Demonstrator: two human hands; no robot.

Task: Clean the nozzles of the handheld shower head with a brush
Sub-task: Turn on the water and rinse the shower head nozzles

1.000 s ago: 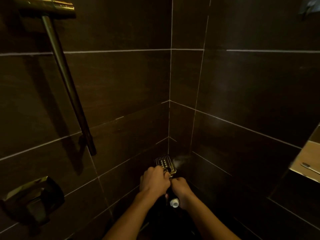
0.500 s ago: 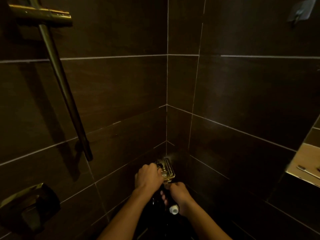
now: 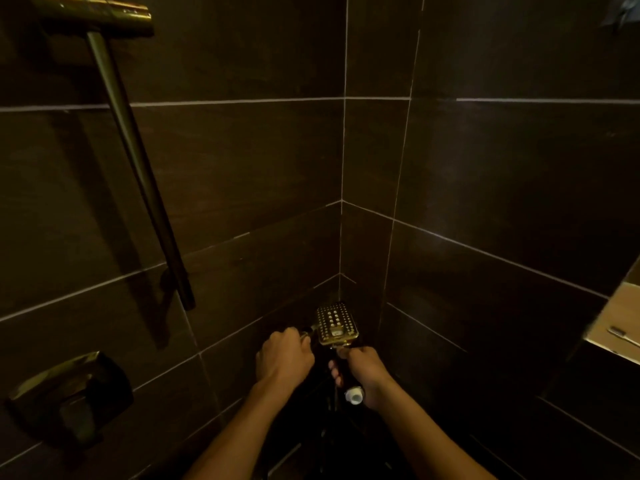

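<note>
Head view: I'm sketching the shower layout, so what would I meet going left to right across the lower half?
Wall valve handle → left hand → shower head → right hand → wall niche.

1. One wide-angle camera, worn on the head, faces forward and down into the tiled corner point(image 3: 341, 237).
2. The left hand point(image 3: 284, 358) and right hand point(image 3: 367, 370) sit low centre, near the lens, with the forearms entering from the bottom edge.

Left grip point(image 3: 285, 358), right grip point(image 3: 364, 370), both curled.
</note>
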